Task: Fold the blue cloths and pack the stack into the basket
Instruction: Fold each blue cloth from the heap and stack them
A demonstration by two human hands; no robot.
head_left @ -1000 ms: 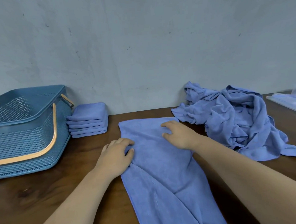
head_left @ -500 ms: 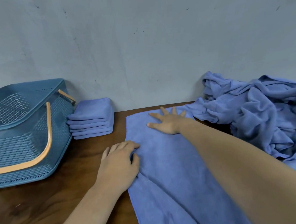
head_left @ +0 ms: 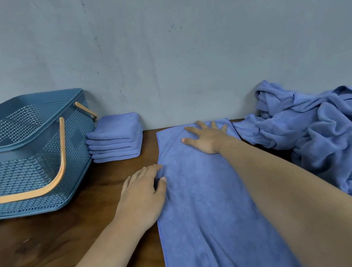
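A long blue cloth (head_left: pixel 205 203) lies flat on the brown table (head_left: pixel 54 241), running from the wall toward me. My right hand (head_left: pixel 206 138) lies flat with spread fingers on its far end. At the cloth's left edge, my left hand (head_left: pixel 143 188) pinches the fabric between thumb and curled index finger. A stack of several folded blue cloths (head_left: pixel 115 137) sits against the wall beside the blue mesh basket (head_left: pixel 29 161), whose tan handle hangs down in front. A heap of unfolded blue cloths (head_left: pixel 314 136) lies at the right.
A grey wall closes off the back of the table directly behind the cloths. The basket takes up the left side. Bare wood shows between the folded stack and the spread cloth and in front of the basket.
My right hand slid away from me along the cloth to its far end and spread its fingers flat. The left hand stayed at the left edge. The view shifted left.
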